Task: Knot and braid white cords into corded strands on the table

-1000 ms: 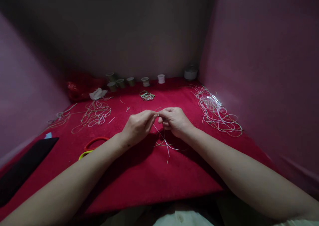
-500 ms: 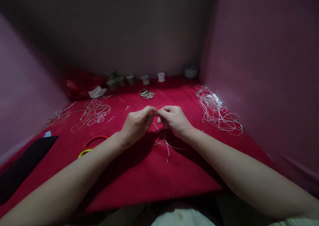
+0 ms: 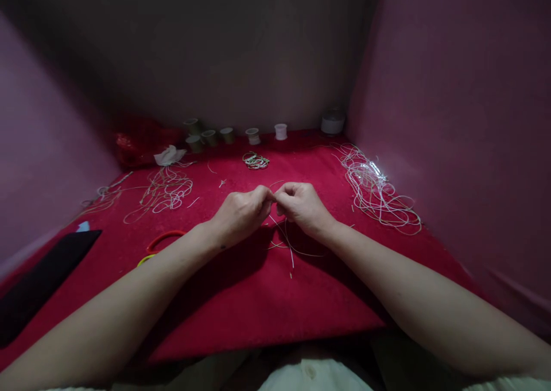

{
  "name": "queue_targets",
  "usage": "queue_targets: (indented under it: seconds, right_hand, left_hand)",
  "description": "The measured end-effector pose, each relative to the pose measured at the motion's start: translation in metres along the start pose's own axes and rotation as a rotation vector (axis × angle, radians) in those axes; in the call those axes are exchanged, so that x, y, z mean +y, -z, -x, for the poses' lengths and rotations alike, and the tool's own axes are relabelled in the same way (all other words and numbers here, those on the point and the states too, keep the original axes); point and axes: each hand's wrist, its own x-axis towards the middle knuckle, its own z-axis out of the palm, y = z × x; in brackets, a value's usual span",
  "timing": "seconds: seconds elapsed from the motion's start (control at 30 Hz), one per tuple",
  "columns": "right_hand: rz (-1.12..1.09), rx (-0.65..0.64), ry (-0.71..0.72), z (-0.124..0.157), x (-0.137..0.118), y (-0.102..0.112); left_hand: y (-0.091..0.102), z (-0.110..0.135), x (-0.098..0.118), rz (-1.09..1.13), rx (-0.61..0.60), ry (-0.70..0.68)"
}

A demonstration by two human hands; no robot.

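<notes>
From my remote seat I am looking past a pale garment (image 3: 321, 376) at a red cloth (image 3: 253, 316). Nearest, a short scrap (image 3: 291, 275) is lying just below the thin cords (image 3: 289, 246), whose loose ends are fanning and crossing beneath the person's fingers. The left hand (image 3: 243, 214) and the right hand (image 3: 303, 204) are meeting at the fingertips, each pinching closed, seemingly on those cords. I am worrying about a slip: strands this fine could be escaping should either pinch slacken, and the crossing ends could be snagging if drawn up unevenly. Scissors (image 3: 166, 235) are resting by the left forearm, so an outward sweep could be shoving them. Farther out, the left tangle (image 3: 167, 190) and the right tangle (image 3: 379, 198) could be knotting if something dragged through them.

The pinched spot is hiding behind the fingers, so I am not making out its form. The forearm is covering the scissors' blades. Beyond, a small cord bundle (image 3: 255, 161) is showing too little detail, and a red bag (image 3: 142, 144) is sinking into shadow.
</notes>
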Motion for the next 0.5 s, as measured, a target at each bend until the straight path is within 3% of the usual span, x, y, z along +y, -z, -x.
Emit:
queue_targets:
  seconds: [0.27,0.5]
  right_hand:
    - [-0.436,-0.113,-0.301,-0.002,0.001,-0.001]
    - [-0.478,-0.047,-0.271,-0.001,-0.001,-0.002]
  left_hand:
    - [-0.008,0.001,0.003,0.071,0.017,0.148]
    - [-0.010,0.002,0.011,0.227,-0.012,0.294]
